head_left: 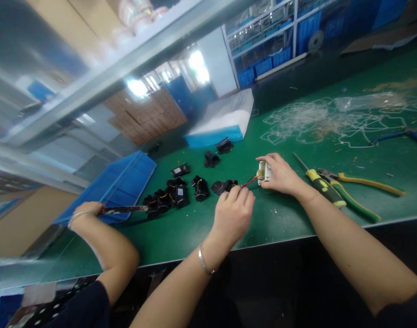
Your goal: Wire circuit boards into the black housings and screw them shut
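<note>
My right hand (280,175) grips a small white part (264,172) just above the green table (270,218). Thin red and orange wires (249,182) run from that part to my left hand (233,213), which pinches their other end with closed fingers. A black part (222,186) lies right beyond my left hand. My left wrist wears a thin metal bracelet (203,262).
Several black parts with wires (176,193) lie in a loose group to the left. A co-worker's hand (83,212) holds a blade (124,209) near a blue tray (115,184). A yellow-green screwdriver (322,184) and pliers (360,189) lie right of my right hand. Farther back are a white-blue box (225,119) and scrap strands (327,118).
</note>
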A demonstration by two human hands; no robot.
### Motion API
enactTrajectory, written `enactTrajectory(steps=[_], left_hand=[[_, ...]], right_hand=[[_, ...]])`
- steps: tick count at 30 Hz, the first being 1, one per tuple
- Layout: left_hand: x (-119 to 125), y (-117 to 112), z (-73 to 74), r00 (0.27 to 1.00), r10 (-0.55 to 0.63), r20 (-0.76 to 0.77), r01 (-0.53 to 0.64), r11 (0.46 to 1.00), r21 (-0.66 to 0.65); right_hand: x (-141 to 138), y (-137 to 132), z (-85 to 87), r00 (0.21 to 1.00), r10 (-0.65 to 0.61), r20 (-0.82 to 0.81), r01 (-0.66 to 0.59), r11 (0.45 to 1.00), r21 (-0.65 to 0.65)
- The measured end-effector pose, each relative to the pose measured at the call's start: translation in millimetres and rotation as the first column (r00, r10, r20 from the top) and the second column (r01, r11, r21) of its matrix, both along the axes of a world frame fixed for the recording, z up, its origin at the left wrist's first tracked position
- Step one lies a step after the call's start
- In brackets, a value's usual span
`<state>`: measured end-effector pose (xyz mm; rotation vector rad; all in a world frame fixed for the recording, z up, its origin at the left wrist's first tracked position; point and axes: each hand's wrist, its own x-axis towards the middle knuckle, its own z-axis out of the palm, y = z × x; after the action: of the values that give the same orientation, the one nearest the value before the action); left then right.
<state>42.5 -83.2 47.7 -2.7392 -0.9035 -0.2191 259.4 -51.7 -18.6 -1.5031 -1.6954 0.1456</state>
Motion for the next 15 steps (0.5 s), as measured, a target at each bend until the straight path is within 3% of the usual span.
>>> enactTrajectory(steps=[3,7,11,15], left_hand=[[-5.5,27.7,12.0,0.984,0.098,0.149,-0.106,0.993,0.043],[-12.6,58.4,0.4,0.983,0.135,0.125,-0.127,0.989,-0.072],[-14.3,58.4,-8.5,0.968,0.228,0.107,-0.219,0.972,-0.087],[-18.6,45.3,2.9,0.958,0.249,0.144,-0.222,0.958,-0.180]], right_hand=[[0.6,-0.5,0.7,1.000,0.018,-0.008,-0.018,1.000,-0.008],[0.5,-0.5,0.5,0.999,0.031,-0.007,-0.031,0.999,-0.007],[0.2,-0.5,0.0,0.999,0.045,0.020,-0.045,0.999,0.004],[-0.3,-0.7,0.6,0.999,0.033,0.030,-0.034,0.999,0.006]])
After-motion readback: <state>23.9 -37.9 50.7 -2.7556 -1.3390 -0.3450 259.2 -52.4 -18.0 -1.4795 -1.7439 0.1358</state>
